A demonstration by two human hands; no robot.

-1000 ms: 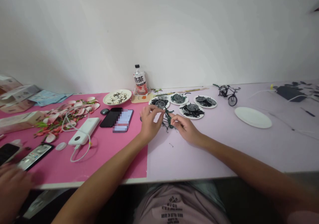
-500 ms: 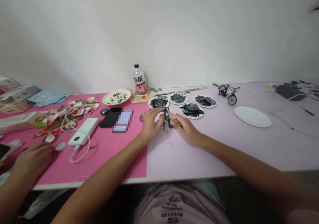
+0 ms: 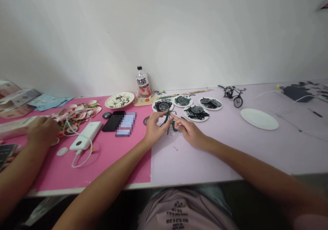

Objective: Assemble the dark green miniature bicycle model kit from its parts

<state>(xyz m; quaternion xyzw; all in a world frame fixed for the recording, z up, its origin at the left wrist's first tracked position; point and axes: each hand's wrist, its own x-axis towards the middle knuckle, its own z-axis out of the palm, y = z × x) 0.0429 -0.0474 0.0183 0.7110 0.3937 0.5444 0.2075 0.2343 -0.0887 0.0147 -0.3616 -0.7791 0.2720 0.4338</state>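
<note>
Pinched upright between the thumb and fingers of my left hand (image 3: 155, 127) is a dark green model bicycle frame (image 3: 167, 116). A thin dark bar, shaped like a handlebar, sticks out at its top to the right. My right hand (image 3: 189, 130) is closed against the frame's right side, its index fingertip at the bar and the other fingers curled. Those fingers hide part of their grip. More green parts show below, between the hands. A tiny thin piece (image 3: 175, 148) lies on the table in front. Beside my left fingers is a dark wheel (image 3: 146, 120), partly covered.
Behind my hands stand several white plates of bicycle parts (image 3: 196, 112). An assembled model bicycle (image 3: 233, 95) and a bare white plate (image 3: 259, 118) are to the right. Leftward lie phones (image 3: 114, 120), a power bank (image 3: 85, 135), artificial petals (image 3: 77, 112) and another person's hand (image 3: 42, 131).
The thin bar now shows at the top of the frame, which has tilted slightly in my fingers. The other person's hand on the left has moved forward to the box.
</note>
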